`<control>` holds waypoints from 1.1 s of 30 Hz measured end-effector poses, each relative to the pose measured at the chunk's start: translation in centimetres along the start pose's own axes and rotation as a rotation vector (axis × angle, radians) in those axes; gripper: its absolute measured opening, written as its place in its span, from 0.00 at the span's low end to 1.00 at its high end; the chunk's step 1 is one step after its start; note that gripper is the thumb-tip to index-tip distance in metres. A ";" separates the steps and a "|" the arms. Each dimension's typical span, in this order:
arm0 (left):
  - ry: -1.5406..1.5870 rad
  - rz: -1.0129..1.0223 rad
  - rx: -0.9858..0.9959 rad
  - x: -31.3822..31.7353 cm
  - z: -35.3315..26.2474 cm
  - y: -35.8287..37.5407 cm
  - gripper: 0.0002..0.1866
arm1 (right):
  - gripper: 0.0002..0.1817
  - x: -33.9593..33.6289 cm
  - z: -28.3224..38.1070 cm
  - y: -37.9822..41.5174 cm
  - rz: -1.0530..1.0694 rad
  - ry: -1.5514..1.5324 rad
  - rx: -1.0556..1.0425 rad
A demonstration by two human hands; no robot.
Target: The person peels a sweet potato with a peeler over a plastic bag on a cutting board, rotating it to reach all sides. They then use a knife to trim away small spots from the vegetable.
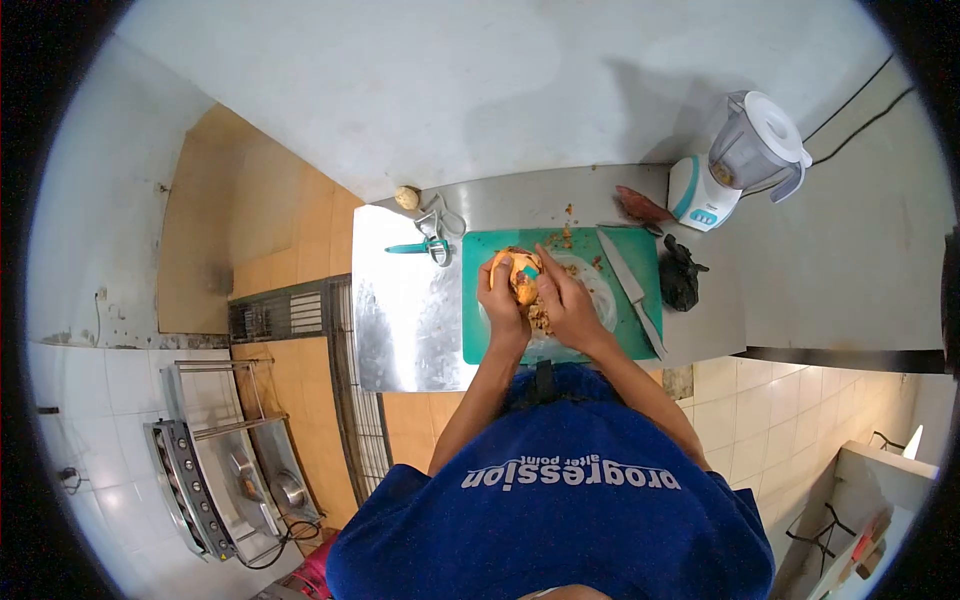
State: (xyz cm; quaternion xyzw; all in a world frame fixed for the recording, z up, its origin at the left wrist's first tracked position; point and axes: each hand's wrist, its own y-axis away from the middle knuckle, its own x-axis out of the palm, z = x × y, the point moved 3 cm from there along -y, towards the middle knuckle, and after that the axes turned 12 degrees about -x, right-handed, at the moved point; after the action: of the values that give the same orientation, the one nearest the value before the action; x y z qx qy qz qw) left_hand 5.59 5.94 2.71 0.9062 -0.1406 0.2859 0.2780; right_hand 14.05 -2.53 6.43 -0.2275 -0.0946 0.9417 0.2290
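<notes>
My left hand (pixel 506 302) is closed around an orange-fleshed vegetable (pixel 514 272), which looks like a sweet potato with brown patches. My right hand (pixel 568 303) grips its other side, thumb and fingers against it. A small green patch shows between the hands; whether it is a tool or the board behind cannot be made out. Below them lies a clear, whitish plate or plastic sheet (pixel 597 290) with brown-orange scraps (pixel 541 320), on a green cutting board (pixel 482 345). A large knife (pixel 622 265) rests slanted on the board's right side.
A white and teal blender (pixel 706 195) stands at the back right. Near it are a reddish-brown root (pixel 642 206) and a black plastic bag (pixel 682 275). Left of the board lie a teal-handled tool (pixel 408 248), a grey strap-like item (pixel 442 220) and a round pale vegetable (pixel 407 197) by the wall.
</notes>
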 end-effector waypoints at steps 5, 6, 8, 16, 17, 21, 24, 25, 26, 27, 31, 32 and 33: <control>-0.048 0.027 0.007 -0.8 0.4 -0.6 0.16 | 0.33 0.7 -1.8 -0.3 -0.003 -0.070 0.026; -0.032 0.018 -0.007 -1.1 0.7 -0.9 0.16 | 0.33 0.7 -1.7 -0.4 -0.006 -0.069 0.026; -0.035 0.013 -0.031 -1.9 1.1 -1.5 0.16 | 0.33 0.8 -1.6 -0.6 0.035 -0.042 0.066; 0.019 0.147 -0.116 -0.2 0.6 0.2 0.19 | 0.31 -0.5 -3.6 -0.3 -0.099 -0.048 0.038; 0.060 0.187 -0.149 -0.1 0.3 0.2 0.20 | 0.31 -0.3 -2.9 0.0 -0.109 -0.022 -0.048; 0.096 0.197 -0.212 -0.2 1.0 -0.5 0.21 | 0.31 -0.1 0.0 0.0 -0.048 0.007 -0.007; 0.049 0.226 -0.156 -1.3 1.7 -1.3 0.20 | 0.31 0.0 -1.0 -0.2 -0.059 -0.037 0.021; 0.009 0.272 -0.110 -1.5 1.5 -1.2 0.19 | 0.32 0.3 -1.6 -0.2 -0.061 -0.113 0.060; 0.008 0.273 -0.111 -1.4 1.7 -1.0 0.19 | 0.32 0.3 -3.0 -0.4 -0.063 -0.113 0.060; -0.050 0.243 -0.031 -0.7 1.4 -0.1 0.18 | 0.32 0.2 -5.1 -0.4 -0.088 -0.129 0.094; -0.041 0.182 -0.002 0.6 0.2 1.5 0.11 | 0.31 -0.3 -4.3 0.2 -0.112 -0.269 0.191; -0.057 0.175 0.008 0.7 0.0 1.1 0.10 | 0.31 -0.6 -4.0 0.1 -0.134 -0.288 0.163; -0.079 0.180 0.042 1.3 -0.9 1.4 0.08 | 0.31 -0.9 -3.2 0.1 -0.132 -0.284 0.158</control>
State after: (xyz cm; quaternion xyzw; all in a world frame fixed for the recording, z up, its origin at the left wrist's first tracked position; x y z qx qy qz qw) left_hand 5.66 5.24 4.70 0.9061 -0.2262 0.2767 0.2266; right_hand 16.27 -2.86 3.90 -0.0667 -0.0662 0.9518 0.2919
